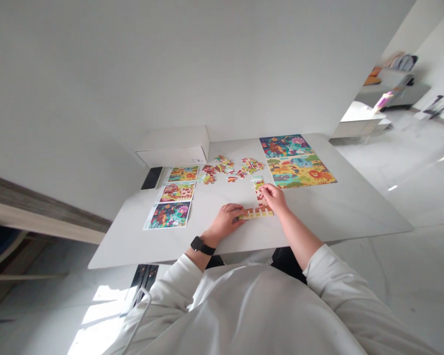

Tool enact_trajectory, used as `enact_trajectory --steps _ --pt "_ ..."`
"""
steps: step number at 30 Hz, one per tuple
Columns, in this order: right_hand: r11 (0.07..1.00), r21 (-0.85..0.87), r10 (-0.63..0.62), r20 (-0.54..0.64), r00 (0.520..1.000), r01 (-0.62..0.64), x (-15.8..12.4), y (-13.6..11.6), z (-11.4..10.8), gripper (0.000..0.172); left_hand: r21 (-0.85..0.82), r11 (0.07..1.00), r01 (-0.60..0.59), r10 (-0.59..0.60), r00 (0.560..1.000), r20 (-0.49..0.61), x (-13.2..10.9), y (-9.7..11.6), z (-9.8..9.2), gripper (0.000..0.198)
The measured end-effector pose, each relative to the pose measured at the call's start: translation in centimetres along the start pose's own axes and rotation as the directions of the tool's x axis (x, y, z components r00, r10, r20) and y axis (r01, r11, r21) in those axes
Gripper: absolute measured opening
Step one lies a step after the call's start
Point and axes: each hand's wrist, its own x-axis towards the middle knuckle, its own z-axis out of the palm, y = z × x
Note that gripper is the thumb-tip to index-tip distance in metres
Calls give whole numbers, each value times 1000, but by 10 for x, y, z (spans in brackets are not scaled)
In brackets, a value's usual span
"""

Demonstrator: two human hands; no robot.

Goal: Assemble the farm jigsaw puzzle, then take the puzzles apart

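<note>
An L-shaped run of puzzle pieces is seen just right of the frame's centre, between the two hands. Its bottom row is laid left to right, and its column is stretched from the right part of that row toward the top of the frame. The column is more closely approached by the right hand, whose fingertips are drawn together over its right edge; whether a piece is pinched there cannot be told. The row's left end is partly covered by the left hand, set palm down with loosely curved fingers; its grip, if any, is hidden. Higher in the frame, loose pieces are scattered in a left heap and a right heap, the latter near the column's top. The column is flanked at right by a yellow animal picture, with a dark picture above it. At centre left, three small picture sheets are lined up beside a phone, below a white box.
</note>
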Motion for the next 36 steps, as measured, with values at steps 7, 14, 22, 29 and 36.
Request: enact_trajectory --steps 7,14,22,29,36 --pt "999 -39 11 15 1000 -10 0 3 1 27 3 1000 -7 7 1000 -17 -1 0 -1 31" --pt "998 -64 18 18 1000 -17 0 2 2 25 -3 1000 -11 11 999 -32 -2 0 0 30" --pt "997 -82 17 31 999 -15 1 8 3 24 17 1000 -8 8 999 -44 -3 1 0 30" --pt "995 -101 22 35 999 -18 1 8 3 24 8 999 -34 35 999 -41 -3 3 -1 31" --pt "993 -116 21 69 997 -13 1 10 3 24 -37 996 -77 75 996 -39 -2 7 -2 29"
